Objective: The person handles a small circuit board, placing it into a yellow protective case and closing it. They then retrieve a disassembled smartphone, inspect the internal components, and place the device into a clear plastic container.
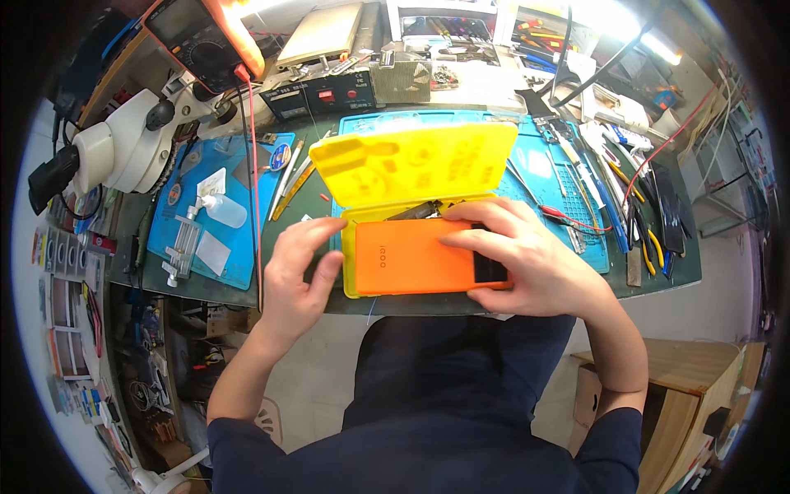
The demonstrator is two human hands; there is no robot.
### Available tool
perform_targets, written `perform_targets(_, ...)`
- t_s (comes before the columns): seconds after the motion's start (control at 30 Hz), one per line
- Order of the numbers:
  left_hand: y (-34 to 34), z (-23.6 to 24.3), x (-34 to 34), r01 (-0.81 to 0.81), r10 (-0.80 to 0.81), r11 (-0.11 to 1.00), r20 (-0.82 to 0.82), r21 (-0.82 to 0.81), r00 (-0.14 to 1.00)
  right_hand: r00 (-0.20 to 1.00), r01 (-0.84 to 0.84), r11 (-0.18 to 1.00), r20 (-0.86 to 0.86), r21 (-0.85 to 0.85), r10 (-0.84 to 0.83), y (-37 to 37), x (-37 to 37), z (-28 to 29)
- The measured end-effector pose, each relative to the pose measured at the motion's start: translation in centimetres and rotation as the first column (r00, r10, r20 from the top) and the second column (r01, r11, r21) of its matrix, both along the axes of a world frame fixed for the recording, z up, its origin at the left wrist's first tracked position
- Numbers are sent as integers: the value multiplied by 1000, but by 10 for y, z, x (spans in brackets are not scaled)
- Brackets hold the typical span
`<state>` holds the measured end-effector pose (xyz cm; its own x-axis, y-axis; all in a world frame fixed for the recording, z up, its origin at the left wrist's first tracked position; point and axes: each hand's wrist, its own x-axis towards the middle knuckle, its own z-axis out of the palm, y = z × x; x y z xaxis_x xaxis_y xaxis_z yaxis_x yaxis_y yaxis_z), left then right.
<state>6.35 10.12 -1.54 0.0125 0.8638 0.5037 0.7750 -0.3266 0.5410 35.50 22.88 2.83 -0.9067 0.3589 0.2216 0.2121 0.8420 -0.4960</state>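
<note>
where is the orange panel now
In the head view, the orange panel is just right of centre, over the base of the open yellow case, its right end in the right hand.

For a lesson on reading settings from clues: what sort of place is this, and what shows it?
Probably an electronics repair workbench: there is a white microscope at left, a multimeter with red and black leads, and yellow-handled pliers at right.
</note>
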Motion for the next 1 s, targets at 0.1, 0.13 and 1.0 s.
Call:
perform_targets(0.1,-3,2,2,92,-95,994,-53,-58,994,999,-37,999,13,-8,37,7,-7,-13)
perform_targets(0.13,-4,2,2,116,-121,991,-75,-67,990,1000,-18,1000,-6,-11,18,7,-7,-13)
perform_targets(1.0,6,5,-5,-111,88,991,267,73,960,942,292,907,-253,303,-219,-24,34,-40)
